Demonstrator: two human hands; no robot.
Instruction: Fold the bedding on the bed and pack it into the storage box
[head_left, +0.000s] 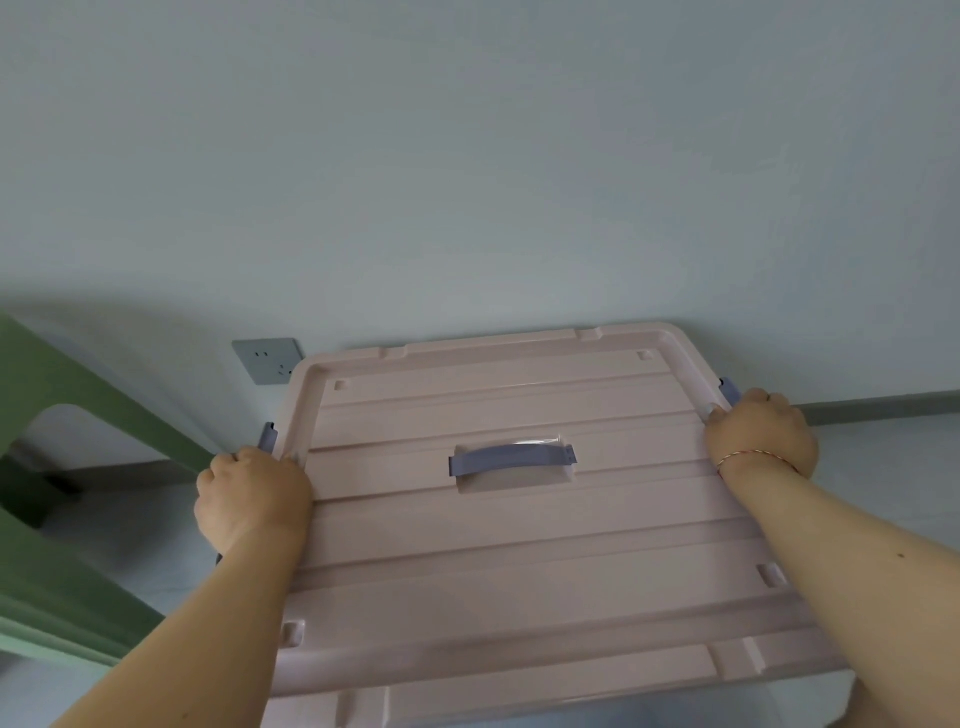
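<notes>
the lid (519, 545) fills the near middle, its far edge close against the wall (467, 182). a green table (62, 467) crowds the left; bare floor (883, 467) lies open on the right.

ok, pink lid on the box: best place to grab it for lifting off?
Probably the two short side edges, where the left hand and right hand already grip the lid beside the purple latches. It is wide and flat, so coming from both sides should keep it level. The centre handle would allow a one-handed lift from above.
</notes>
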